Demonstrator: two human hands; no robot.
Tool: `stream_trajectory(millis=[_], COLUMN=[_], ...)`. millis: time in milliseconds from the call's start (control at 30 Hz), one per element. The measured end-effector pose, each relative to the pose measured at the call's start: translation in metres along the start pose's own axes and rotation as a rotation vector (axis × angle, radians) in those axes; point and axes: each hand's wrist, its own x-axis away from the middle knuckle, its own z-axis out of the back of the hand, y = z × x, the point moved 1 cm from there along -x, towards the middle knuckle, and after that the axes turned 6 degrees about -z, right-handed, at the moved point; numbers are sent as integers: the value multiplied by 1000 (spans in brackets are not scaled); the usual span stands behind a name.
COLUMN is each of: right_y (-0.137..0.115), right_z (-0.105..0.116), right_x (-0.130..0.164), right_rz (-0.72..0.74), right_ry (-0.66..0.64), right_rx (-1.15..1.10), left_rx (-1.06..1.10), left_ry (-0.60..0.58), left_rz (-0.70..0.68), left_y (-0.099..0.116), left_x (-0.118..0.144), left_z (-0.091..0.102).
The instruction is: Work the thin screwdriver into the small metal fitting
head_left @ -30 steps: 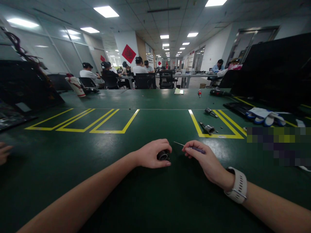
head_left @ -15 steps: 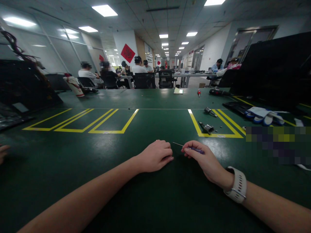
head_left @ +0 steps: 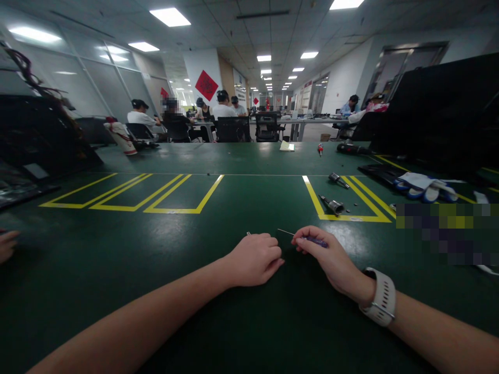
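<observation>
My left hand (head_left: 255, 258) rests knuckles-up on the green table (head_left: 234, 322), fingers curled shut. Whatever it covers is hidden; only a small metal tip (head_left: 248, 233) pokes out beyond the knuckles. My right hand (head_left: 331, 259), with a white watch on its wrist, lies just to the right. It pinches a thin purple-handled screwdriver (head_left: 315, 240) whose fine shaft points left toward my left hand. The two hands are a few centimetres apart.
Yellow tape boxes mark the table. Two metal cylindrical parts (head_left: 333, 206) (head_left: 338, 179) and small screws lie far right, blue-white gloves (head_left: 424, 187) beyond them. A red screwdriver (head_left: 320, 149) lies further back. Another person's hand (head_left: 5, 244) shows at the left edge. Black equipment (head_left: 39, 135) stands left.
A second ago my left hand gripped a black round part that showed under the fingers. The hand has since rolled over it and slid slightly toward me, hiding it. My right hand has stayed put.
</observation>
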Motion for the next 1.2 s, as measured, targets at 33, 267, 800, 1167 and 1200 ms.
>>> stream_trajectory(millis=[33, 267, 800, 1167, 1200], right_y=[0, -2, -3, -22, -23], right_z=[-1, -4, -2, -4, -5], right_x=[0, 0, 2, 13, 15], right_rz=[3, 5, 30, -295, -283], right_ry=[3, 21, 78, -530, -565], right_rx=[3, -4, -136, -415, -390], left_rx=[-2, 16, 286, 1277, 1262], left_ry=[11, 44, 201, 377, 387], left_rz=[2, -111, -49, 749, 756], left_y=[5, 51, 72, 18, 17], left_x=[0, -2, 0, 16, 19], left_z=[-1, -4, 1, 21, 18])
